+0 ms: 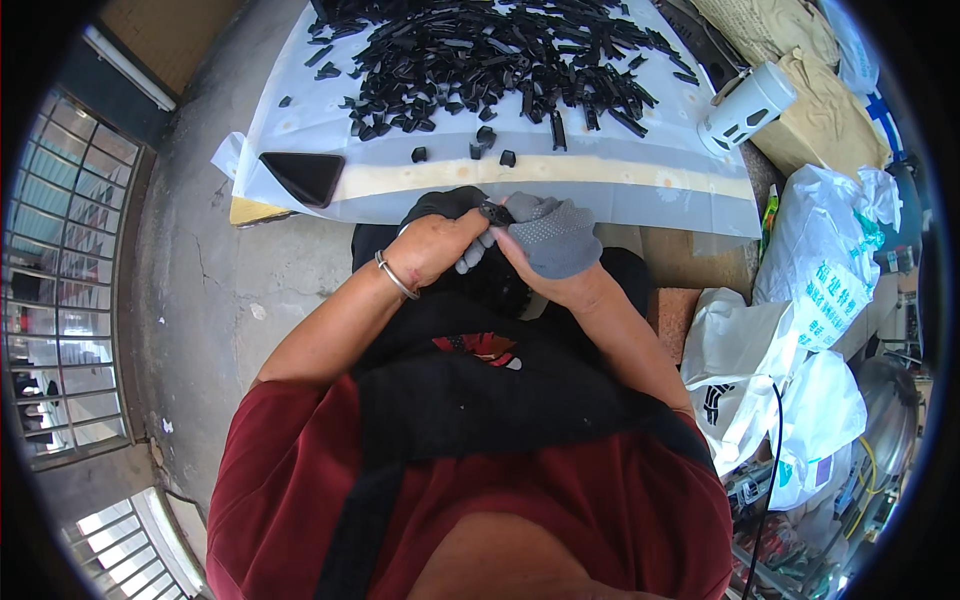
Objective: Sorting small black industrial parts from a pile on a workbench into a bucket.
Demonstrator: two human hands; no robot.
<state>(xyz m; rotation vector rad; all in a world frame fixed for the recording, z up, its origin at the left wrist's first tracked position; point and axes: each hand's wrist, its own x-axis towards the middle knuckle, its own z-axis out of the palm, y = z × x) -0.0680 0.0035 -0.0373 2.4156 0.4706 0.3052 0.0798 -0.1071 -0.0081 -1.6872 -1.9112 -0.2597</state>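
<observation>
A: I'm on the head feed. What's the grip doing?

B: From my seat, I read it as clamped, both sides. The left hand (440,246) and the right hand (556,240) meet at the near edge of the worktop (640,201), around its middle, and their fingertips pinch one small black piece (495,213).

A: Can I make out its shape?

B: Not well. The fingers cover much of it. I do get the right hand's dotted grey glove (562,226), and a metal bracelet (397,277) on the left wrist.

A: And the rest of the black pieces?

B: I have a broad heap of black pieces (470,65) spread along the far edge, some of them long and narrow, some short and curved. A few loose ones, such as this short piece (508,158), sit apart from it, toward the near edge.

A: Corners?

B: A dark, flat, phone-like slab (304,178) lies at the near left corner. I see a white cup (745,108) with dark marks by the right edge.

A: Beyond that edge?

B: White plastic bags (815,230) and a brown sack (825,122). Below the hands, I'm looking down on a black apron (470,400) over dark red sleeves (275,440).
</observation>
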